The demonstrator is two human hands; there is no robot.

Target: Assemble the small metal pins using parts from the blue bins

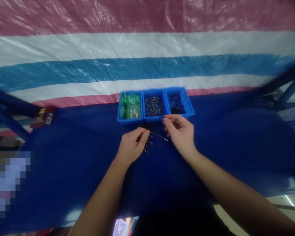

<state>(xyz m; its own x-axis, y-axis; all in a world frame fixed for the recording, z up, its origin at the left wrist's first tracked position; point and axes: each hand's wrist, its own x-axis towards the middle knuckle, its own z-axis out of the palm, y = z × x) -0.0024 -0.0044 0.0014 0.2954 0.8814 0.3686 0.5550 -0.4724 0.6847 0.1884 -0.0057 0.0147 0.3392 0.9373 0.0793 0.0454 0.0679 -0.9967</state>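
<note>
My left hand [132, 144] is closed, thumb against index finger, over a small pile of thin brass-coloured metal pins [149, 143] on the blue table. The pile is partly hidden by that hand, and whatever is in its pinch cannot be made out. My right hand [182, 132] has thumb and index finger pinched together just in front of the blue bins; anything held there is too small to tell. Between the two hands is a single thin pin [163, 137]. Many similar pins fill part of the middle blue bin [154, 118].
The left blue bin [130, 121] holds green packets and small clear pieces. Small dark parts lie in the right blue bin [186, 101]. A dark red box [42, 117] stands at the table's far left. Striped sheeting [147, 68] hangs behind, with blue frame bars at both sides.
</note>
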